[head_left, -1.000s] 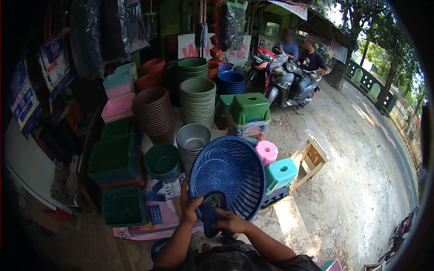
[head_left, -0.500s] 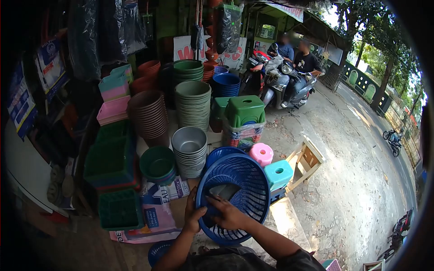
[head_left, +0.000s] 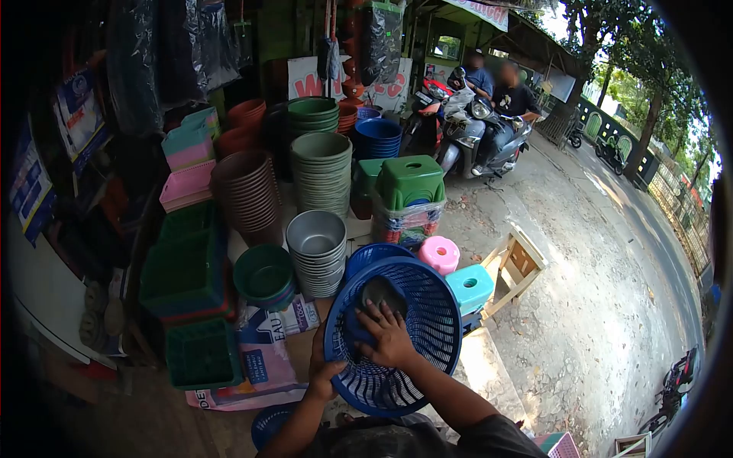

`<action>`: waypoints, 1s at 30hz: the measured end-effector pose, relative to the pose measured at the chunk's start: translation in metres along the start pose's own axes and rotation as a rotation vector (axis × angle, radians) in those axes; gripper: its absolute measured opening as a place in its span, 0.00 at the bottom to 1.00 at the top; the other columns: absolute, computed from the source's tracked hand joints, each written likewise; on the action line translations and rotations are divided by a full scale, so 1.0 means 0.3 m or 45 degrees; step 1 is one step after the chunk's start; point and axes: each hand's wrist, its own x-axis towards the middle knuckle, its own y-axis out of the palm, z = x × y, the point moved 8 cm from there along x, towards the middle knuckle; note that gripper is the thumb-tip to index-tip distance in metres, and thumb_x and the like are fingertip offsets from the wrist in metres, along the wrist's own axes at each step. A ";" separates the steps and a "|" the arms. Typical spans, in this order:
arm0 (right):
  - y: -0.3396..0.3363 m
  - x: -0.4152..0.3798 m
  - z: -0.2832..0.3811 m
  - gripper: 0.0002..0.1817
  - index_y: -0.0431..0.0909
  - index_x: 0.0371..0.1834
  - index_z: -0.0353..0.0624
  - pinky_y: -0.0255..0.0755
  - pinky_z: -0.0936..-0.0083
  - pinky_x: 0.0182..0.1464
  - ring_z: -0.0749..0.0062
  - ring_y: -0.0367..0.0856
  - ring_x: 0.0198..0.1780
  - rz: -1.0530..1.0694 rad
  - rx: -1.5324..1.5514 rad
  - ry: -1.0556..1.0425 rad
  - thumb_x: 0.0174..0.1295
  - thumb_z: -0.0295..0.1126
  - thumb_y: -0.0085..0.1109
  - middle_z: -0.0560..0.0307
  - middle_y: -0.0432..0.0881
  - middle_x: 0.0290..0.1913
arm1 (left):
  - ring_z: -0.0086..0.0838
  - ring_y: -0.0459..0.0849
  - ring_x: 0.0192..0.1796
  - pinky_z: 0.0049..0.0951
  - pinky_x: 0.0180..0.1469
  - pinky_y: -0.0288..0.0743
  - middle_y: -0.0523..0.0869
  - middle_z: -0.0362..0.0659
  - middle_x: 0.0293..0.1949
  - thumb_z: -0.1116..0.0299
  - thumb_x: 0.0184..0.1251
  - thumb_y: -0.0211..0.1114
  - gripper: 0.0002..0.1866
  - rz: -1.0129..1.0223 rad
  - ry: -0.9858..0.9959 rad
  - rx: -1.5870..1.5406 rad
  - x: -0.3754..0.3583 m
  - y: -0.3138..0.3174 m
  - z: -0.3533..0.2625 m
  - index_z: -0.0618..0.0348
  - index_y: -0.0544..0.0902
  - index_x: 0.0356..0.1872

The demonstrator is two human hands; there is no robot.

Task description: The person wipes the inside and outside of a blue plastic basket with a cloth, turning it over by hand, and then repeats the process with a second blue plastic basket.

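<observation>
A large blue plastic basket (head_left: 447,305) with slotted walls is tilted in front of me, its mouth facing up toward me. My left hand (head_left: 324,374) is closed round its left rim, the thumb inside and the fingers mostly hidden outside. Inside the basket, my right hand (head_left: 389,336) lies with fingers spread over a dark grey cloth (head_left: 382,291), pressing it to the basket's inner wall. Just behind stands another blue basket (head_left: 370,258), partly covered by the first.
Left are green baskets (head_left: 200,355), a green basin (head_left: 263,271) and grey buckets (head_left: 317,237). Pink (head_left: 439,254) and turquoise stools (head_left: 471,286) stand right, beside a wooden frame (head_left: 527,263). Two people sit by parked motorbikes (head_left: 485,137) at the back.
My right hand has slid further up inside the basket with the cloth, its fingers now spread wider. My left hand has shifted slightly lower along the rim.
</observation>
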 end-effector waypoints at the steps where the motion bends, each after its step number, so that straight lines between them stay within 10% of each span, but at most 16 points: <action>1: -0.002 0.004 -0.127 0.41 0.57 0.73 0.55 0.51 0.42 0.69 0.33 0.50 0.73 -0.225 0.095 0.270 0.55 0.49 0.59 0.44 0.51 0.75 | 0.39 0.69 0.65 0.39 0.67 0.63 0.68 0.51 0.63 0.67 0.43 0.62 0.47 -0.003 0.002 0.000 -0.002 0.001 0.002 0.63 0.54 0.71; 3: -0.063 -0.012 -0.162 0.40 0.58 0.73 0.57 0.52 0.40 0.68 0.33 0.51 0.72 -0.451 0.185 0.533 0.55 0.50 0.59 0.46 0.51 0.76 | 0.39 0.69 0.65 0.38 0.67 0.64 0.69 0.51 0.62 0.67 0.44 0.62 0.47 -0.071 0.007 0.041 -0.001 -0.007 0.009 0.62 0.54 0.71; 6: 0.041 -0.040 0.054 0.39 0.57 0.73 0.61 0.52 0.41 0.69 0.40 0.51 0.74 0.133 0.032 0.060 0.56 0.50 0.59 0.50 0.50 0.76 | 0.39 0.70 0.64 0.38 0.66 0.64 0.69 0.51 0.62 0.67 0.43 0.63 0.47 -0.163 -0.038 -0.053 -0.004 -0.061 0.044 0.62 0.55 0.70; 9: 0.009 -0.048 0.039 0.39 0.57 0.73 0.59 0.52 0.43 0.69 0.35 0.52 0.73 0.052 0.223 0.022 0.57 0.47 0.59 0.46 0.53 0.75 | 0.39 0.70 0.64 0.38 0.66 0.64 0.70 0.51 0.61 0.67 0.42 0.63 0.47 -0.121 -0.054 -0.119 0.002 -0.022 0.014 0.63 0.55 0.70; 13: 0.075 -0.107 -0.233 0.39 0.55 0.72 0.41 0.47 0.51 0.73 0.36 0.49 0.74 -0.304 0.175 0.599 0.59 0.43 0.57 0.40 0.54 0.74 | 0.39 0.71 0.63 0.38 0.67 0.63 0.71 0.51 0.61 0.66 0.42 0.63 0.47 -0.081 0.096 0.007 0.004 -0.021 -0.011 0.63 0.56 0.70; 18: 0.072 -0.114 0.115 0.37 0.56 0.70 0.36 0.49 0.56 0.73 0.41 0.49 0.74 0.122 0.250 -0.034 0.59 0.37 0.57 0.37 0.56 0.72 | 0.39 0.71 0.63 0.37 0.66 0.64 0.70 0.50 0.61 0.65 0.40 0.64 0.48 -0.172 0.103 0.046 0.027 -0.086 0.010 0.62 0.57 0.69; 24: 0.104 -0.141 -0.185 0.40 0.58 0.70 0.40 0.65 0.52 0.65 0.39 0.64 0.67 -0.148 0.256 0.565 0.54 0.39 0.62 0.30 0.56 0.70 | 0.40 0.71 0.63 0.40 0.66 0.65 0.69 0.51 0.63 0.65 0.39 0.65 0.49 -0.139 0.149 0.092 0.008 -0.071 -0.018 0.62 0.55 0.70; 26: 0.207 -0.171 -0.178 0.34 0.62 0.67 0.36 0.61 0.59 0.67 0.39 0.62 0.68 0.207 -0.049 0.764 0.58 0.39 0.56 0.33 0.59 0.70 | 0.41 0.71 0.63 0.40 0.65 0.65 0.69 0.52 0.62 0.65 0.39 0.66 0.49 -0.182 0.154 0.096 0.006 -0.080 0.005 0.62 0.56 0.69; 28: 0.265 -0.158 -0.022 0.32 0.63 0.65 0.33 0.65 0.58 0.64 0.39 0.68 0.64 0.645 -0.038 0.422 0.60 0.40 0.52 0.31 0.67 0.64 | 0.41 0.71 0.63 0.40 0.65 0.65 0.69 0.52 0.62 0.65 0.39 0.67 0.49 -0.209 0.149 0.096 -0.001 -0.105 0.035 0.62 0.56 0.69; 30: 0.301 -0.148 0.052 0.31 0.64 0.64 0.31 0.70 0.58 0.60 0.46 0.77 0.58 0.590 0.742 0.459 0.60 0.38 0.53 0.34 0.75 0.57 | 0.41 0.71 0.63 0.39 0.66 0.64 0.69 0.52 0.61 0.64 0.39 0.69 0.49 -0.242 0.201 0.506 -0.010 -0.137 0.020 0.62 0.58 0.69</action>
